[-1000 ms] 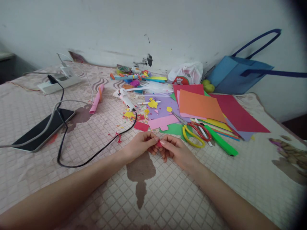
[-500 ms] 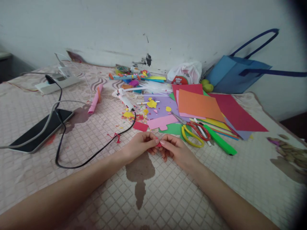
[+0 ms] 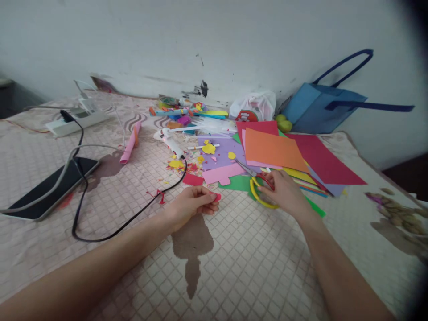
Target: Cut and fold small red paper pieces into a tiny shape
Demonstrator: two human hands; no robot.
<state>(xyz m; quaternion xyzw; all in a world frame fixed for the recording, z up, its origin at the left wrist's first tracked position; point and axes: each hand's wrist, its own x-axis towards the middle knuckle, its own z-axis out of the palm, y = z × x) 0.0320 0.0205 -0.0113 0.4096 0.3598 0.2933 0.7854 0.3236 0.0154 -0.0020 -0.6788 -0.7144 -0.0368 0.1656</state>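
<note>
My left hand (image 3: 194, 203) pinches a small piece of red craft paper (image 3: 216, 196) between thumb and fingers, just above the patterned tablecloth. To its right, my right hand (image 3: 286, 191) has its fingers closed around the handles of the scissors (image 3: 262, 203). Red and yellow handle parts show there, partly covered by my fingers. The grey blades (image 3: 245, 167) point away to the upper left, over the coloured sheets. Beyond my left hand lie a red paper rectangle (image 3: 193, 179), a pink cut strip (image 3: 224, 173) and a green piece (image 3: 238, 183).
A white glue gun (image 3: 171, 142) with a black cord lies behind paper scraps. At left are a dark tablet (image 3: 50, 189), a power strip (image 3: 78, 122) and a pink roll (image 3: 130, 145). Orange sheets (image 3: 276, 150) and a blue bag (image 3: 323, 107) stand at right.
My right hand has left the red piece and moved right onto the scissors' handles. My left hand keeps the red piece. The view has shifted slightly.
</note>
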